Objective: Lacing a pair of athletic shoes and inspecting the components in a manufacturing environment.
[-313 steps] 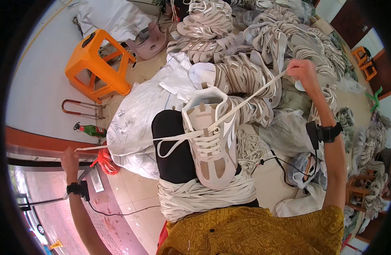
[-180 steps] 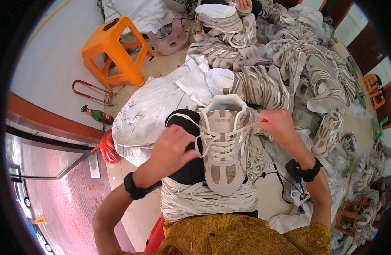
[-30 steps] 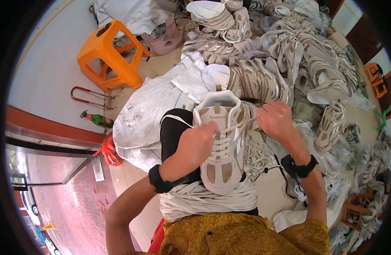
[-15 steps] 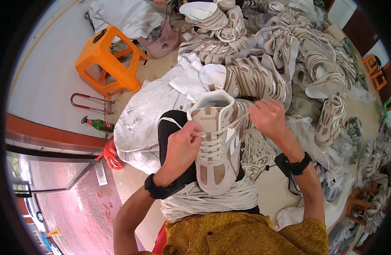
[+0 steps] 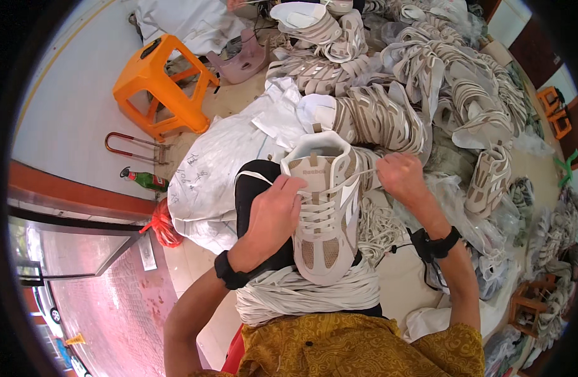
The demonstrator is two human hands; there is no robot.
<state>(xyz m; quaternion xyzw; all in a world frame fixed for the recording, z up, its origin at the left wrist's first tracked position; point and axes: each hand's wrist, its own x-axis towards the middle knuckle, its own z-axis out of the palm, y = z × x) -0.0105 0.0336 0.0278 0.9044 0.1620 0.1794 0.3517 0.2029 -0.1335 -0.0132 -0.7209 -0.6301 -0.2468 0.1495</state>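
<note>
A beige and white sneaker (image 5: pixel 324 261) rests toe toward me across my lap, its light shoelace (image 5: pixel 316 217) threaded through the lower eyelets. My left hand (image 5: pixel 273 210) is closed at the left eyelet edge beside the tongue, where the lace runs in; its fingertips partly hide the grip. Out to the right, my right hand (image 5: pixel 402 179) pinches the other length of lace, which stretches taut from the upper right eyelets. A loose piece of lace curves over my dark-clad knee. Below the toe, a thick bundle of pale laces (image 5: pixel 308 296) lies over my lap.
Strings of nested beige sneakers (image 5: pixel 380 119) heap up ahead and to the right. A white sack (image 5: pixel 207 188) lies on the left, near an orange stool (image 5: pixel 160 88), a green bottle (image 5: pixel 147 181) and a red plastic bag (image 5: pixel 163 225). Tangled laces (image 5: pixel 380 226) sit right of the sneaker.
My right hand has shifted slightly right and down, with the lace still stretched. The left hand has moved slightly up and right along the sneaker's edge.
</note>
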